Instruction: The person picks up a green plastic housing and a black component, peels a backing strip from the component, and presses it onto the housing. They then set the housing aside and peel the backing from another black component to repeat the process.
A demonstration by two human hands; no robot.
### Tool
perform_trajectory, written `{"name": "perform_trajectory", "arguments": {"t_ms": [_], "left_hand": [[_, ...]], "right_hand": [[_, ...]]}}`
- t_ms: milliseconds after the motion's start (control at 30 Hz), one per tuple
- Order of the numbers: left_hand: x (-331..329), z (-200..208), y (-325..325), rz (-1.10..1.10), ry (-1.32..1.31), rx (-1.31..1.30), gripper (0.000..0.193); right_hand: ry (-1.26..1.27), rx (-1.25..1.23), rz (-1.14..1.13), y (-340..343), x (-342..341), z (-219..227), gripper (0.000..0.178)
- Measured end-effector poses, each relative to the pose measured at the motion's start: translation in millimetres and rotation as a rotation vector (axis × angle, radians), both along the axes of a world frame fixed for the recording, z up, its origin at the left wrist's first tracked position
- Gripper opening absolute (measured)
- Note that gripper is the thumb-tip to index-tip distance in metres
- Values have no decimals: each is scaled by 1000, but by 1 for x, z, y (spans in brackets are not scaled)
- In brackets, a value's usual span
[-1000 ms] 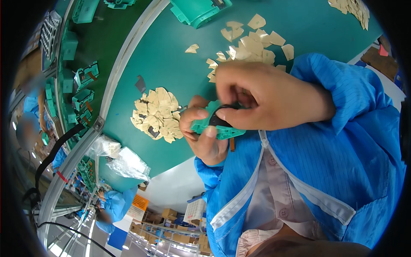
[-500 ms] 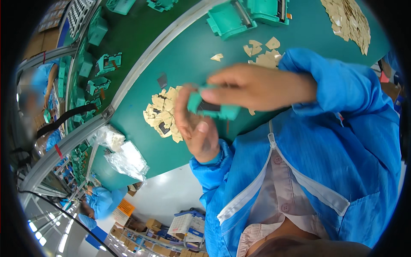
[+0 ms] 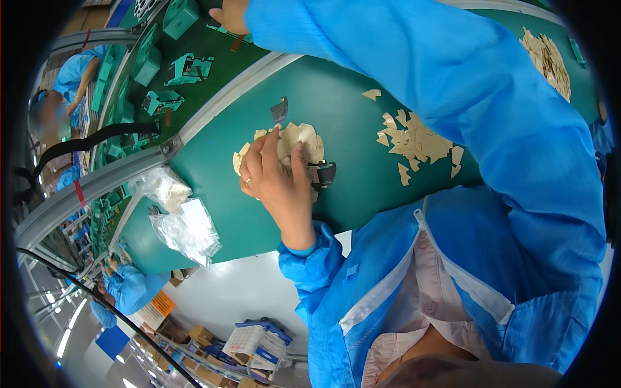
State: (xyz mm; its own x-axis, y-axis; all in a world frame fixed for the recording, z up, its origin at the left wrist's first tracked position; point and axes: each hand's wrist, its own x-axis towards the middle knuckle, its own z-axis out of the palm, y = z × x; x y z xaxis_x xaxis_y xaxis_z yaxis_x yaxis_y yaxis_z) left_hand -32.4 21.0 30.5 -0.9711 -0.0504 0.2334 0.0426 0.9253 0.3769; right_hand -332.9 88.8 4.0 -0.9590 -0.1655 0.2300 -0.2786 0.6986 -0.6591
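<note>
My left hand (image 3: pixel 278 178) rests on a pile of small beige flat pieces (image 3: pixel 304 139) on the green table (image 3: pixel 336 97), fingers and thumb spread and bent over the pieces. A ring sits on one finger. Dark grey small parts (image 3: pixel 323 173) lie at the pile's edge. My right arm in a blue sleeve stretches across the table to the far conveyor belt (image 3: pixel 194 45). My right hand (image 3: pixel 229 13) is at the frame's top edge, next to a green plastic part (image 3: pixel 223 29); most of the hand is cut off.
A second pile of beige pieces (image 3: pixel 417 142) lies to the right and a third (image 3: pixel 546 58) at the far right. Clear plastic bags (image 3: pixel 184 223) lie near the table's left end. Green plastic housings (image 3: pixel 187 64) ride the belt. Other workers in blue (image 3: pixel 77 71) stand along the line.
Both hands held a green part together in front of me. Now they are apart: the right hand has reached out to the belt and the left has dropped onto the beige pile.
</note>
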Motion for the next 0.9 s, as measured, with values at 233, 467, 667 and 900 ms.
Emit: {"name": "perform_trajectory", "arguments": {"t_ms": [233,467,667,900], "left_hand": [[-45,-16,3,-17,42,-237,26],[-56,-14,6,-83,-30,-328,23],[-14,4,41,-313,1,-253,51],[93,-8,45,-408,-64,-536,81]], "right_hand": [[85,-230,391,77,110,87,36],[-73,-458,585,178,214,111,27],[-194,-414,436,210,255,93,19],[-247,-602,320,223,288,72,16]]}}
